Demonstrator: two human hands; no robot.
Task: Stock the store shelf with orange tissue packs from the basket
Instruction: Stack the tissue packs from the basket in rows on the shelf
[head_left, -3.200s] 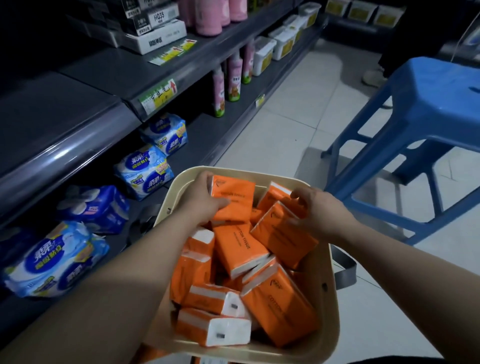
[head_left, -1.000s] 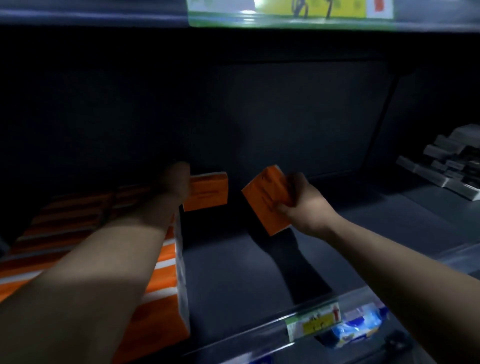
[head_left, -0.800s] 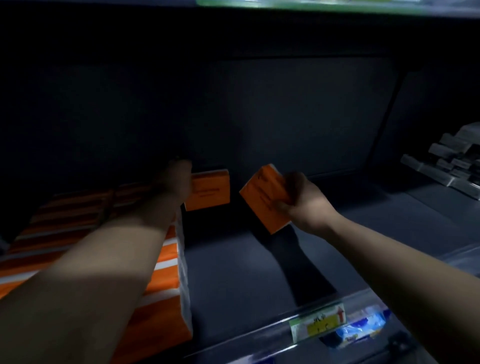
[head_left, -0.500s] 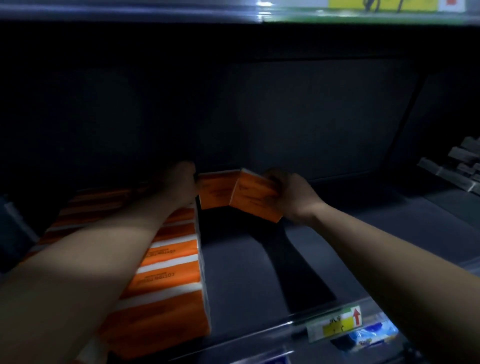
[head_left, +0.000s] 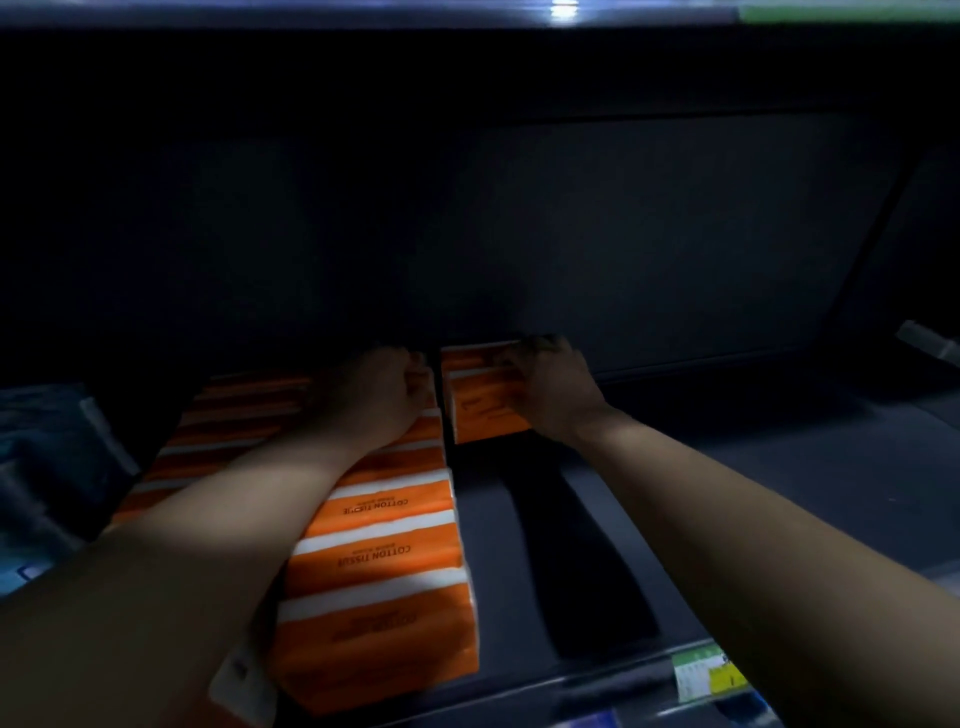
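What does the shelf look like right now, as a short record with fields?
shelf: dark, bare on the right
row: orange packs lined front to back, left side
pack: at the back, just right of the row
right hand: grips the pack
left hand: on the row's far end, grip unclear
tag: front rail, right

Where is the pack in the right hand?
Head view, centre: the orange tissue pack is at the back of the shelf, gripped by the right hand, just right of the stocked row.
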